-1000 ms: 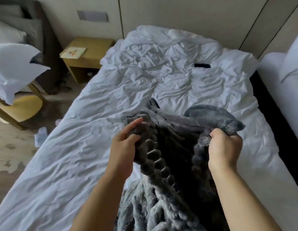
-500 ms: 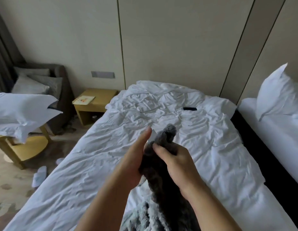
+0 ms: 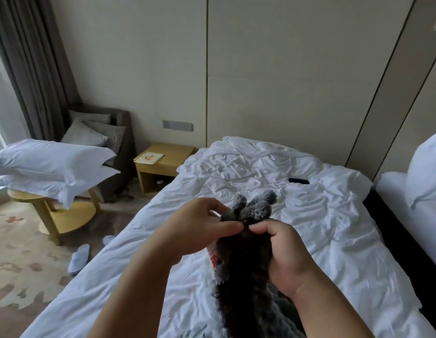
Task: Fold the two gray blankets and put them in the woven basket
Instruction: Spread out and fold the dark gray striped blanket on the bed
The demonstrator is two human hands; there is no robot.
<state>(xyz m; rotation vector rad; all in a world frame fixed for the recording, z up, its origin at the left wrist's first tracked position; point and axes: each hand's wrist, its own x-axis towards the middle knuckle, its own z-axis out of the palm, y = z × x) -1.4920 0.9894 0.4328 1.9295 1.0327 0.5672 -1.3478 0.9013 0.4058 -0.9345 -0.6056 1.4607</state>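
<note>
The gray blanket [image 3: 246, 264] hangs in a dark column above the white bed [image 3: 260, 172], its two fluffy corners poking up side by side, likely matched to start a fold. The left hand [image 3: 197, 230] pinches just beneath the corners with curled fingers. The right hand [image 3: 285, 254], touching the left, is wrapped round the bunched cloth. No woven basket is in sight.

Single head-worn view, looking forward and down along the bed [image 3: 338, 240] toward the wall [image 3: 285, 81]; left hand [image 3: 195, 230], right hand [image 3: 285, 257] close at lower centre.
</note>
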